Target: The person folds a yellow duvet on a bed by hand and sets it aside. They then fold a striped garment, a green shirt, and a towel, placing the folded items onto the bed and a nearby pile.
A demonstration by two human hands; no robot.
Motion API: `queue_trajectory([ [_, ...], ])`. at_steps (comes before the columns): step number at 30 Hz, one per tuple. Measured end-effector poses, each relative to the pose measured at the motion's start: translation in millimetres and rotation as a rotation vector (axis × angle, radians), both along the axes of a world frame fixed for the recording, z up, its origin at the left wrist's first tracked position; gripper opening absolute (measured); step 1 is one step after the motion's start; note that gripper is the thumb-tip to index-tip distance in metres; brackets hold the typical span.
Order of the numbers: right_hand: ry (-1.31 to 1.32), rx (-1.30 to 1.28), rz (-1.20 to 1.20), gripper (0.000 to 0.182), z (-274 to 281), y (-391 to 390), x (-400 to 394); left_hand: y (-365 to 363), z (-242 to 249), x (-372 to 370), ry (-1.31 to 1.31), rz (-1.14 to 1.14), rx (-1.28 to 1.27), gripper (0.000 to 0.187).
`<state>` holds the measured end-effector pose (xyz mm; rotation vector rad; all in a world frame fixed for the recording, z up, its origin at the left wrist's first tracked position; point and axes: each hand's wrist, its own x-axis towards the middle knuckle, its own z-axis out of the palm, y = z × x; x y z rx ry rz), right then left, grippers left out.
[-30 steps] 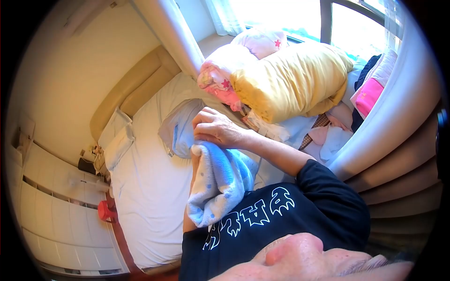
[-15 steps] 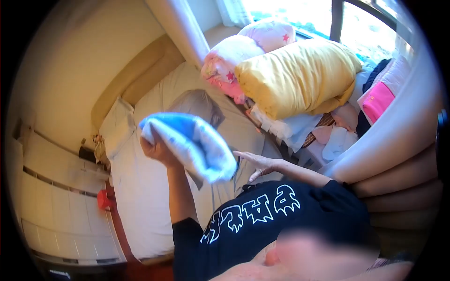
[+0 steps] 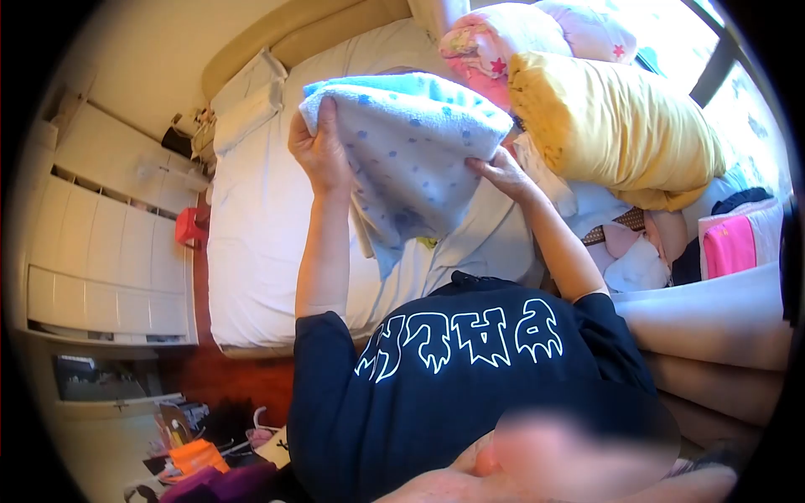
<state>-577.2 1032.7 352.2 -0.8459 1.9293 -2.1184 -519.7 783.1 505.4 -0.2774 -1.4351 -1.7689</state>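
Observation:
A pale blue and white spotted cloth (image 3: 411, 155), possibly a towel, hangs spread between my hands above the bed. At its upper left corner my left hand (image 3: 323, 151) is closed, with the thumb lying over the near side. My right hand (image 3: 503, 172) pinches the right edge of the same cloth, lower down. The bottom of the cloth droops to a loose point toward my black shirt (image 3: 470, 394). Part of the white-sheeted bed (image 3: 251, 277) is hidden behind the cloth.
A rolled yellow quilt (image 3: 616, 126) and a pink-and-white bundle (image 3: 511, 46) lie at the right by the window. Folded pink fabric (image 3: 729, 247) sits further right. At left are white cabinets (image 3: 109, 226) and a red stool (image 3: 192, 226). An orange item (image 3: 197, 457) lies among clutter at lower left.
My right hand, open and apart from the cloth before, now grips its edge. The cloth has gone from folded over to spread open and hanging. The camera view has shifted.

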Motion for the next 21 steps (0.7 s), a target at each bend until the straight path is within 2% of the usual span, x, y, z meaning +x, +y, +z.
queue_trajectory([
  [1,-0.01,0.159,0.025,0.04,3.7,-1.8,2.6,-8.4,-7.4,0.1,-0.002,0.024,0.007,0.015],
  [2,-0.052,0.114,-0.04,0.024,5.4,-7.4,8.1,-17.8,-15.5,1.2,-0.042,0.007,-0.001,0.018],
  [3,0.039,0.138,-0.043,0.023,-1.1,-5.5,0.8,-26.4,-20.9,5.1,-0.086,-0.009,-0.007,0.022],
  [6,0.002,0.04,0.012,0.021,29.4,-0.9,7.7,-69.8,-33.5,15.6,-0.198,-0.07,0.017,0.026],
  [9,0.05,0.187,0.018,0.02,42.8,-0.5,13.5,-92.8,-50.8,23.7,-0.288,-0.116,0.071,0.023],
  [11,0.037,0.204,0.038,0.022,37.2,-1.2,20.7,-106.5,-69.8,31.2,-0.456,-0.092,0.045,0.026],
  [12,0.07,0.3,-0.024,0.025,44.6,-0.8,31.7,-108.6,-76.7,35.3,-0.485,-0.129,0.073,0.026],
  [13,0.012,0.321,0.0,0.028,47.8,0.8,42.3,-105.7,-76.5,41.8,-0.478,-0.122,0.078,0.026],
  [15,-0.117,0.235,0.06,0.029,54.4,0.3,58.4,-103.4,-71.6,52.0,-0.626,-0.158,0.239,0.026],
  [16,-0.11,0.241,0.066,0.029,61.8,-0.6,63.7,-109.2,-59.0,56.1,-0.661,-0.214,0.196,0.031],
  [17,-0.276,0.11,0.068,0.031,72.7,-2.2,69.0,-111.9,-46.0,59.1,-0.653,-0.209,0.205,0.031],
  [18,-0.444,-0.022,0.068,0.032,84.9,-4.9,72.1,-104.1,-12.1,67.5,-0.55,-0.297,0.225,0.041],
  [19,-0.488,-0.129,0.013,0.037,98.7,-11.0,75.2,-101.4,5.3,72.9,-0.446,-0.384,0.242,0.052],
  [20,-0.55,-0.188,-0.039,0.04,124.7,-19.8,82.7,-113.8,6.3,77.4,-0.354,-0.587,0.215,0.075],
  [21,-0.61,-0.25,-0.089,0.044,142.9,-24.9,87.8,-116.3,-5.5,81.0,-0.347,-0.581,0.218,0.075],
])
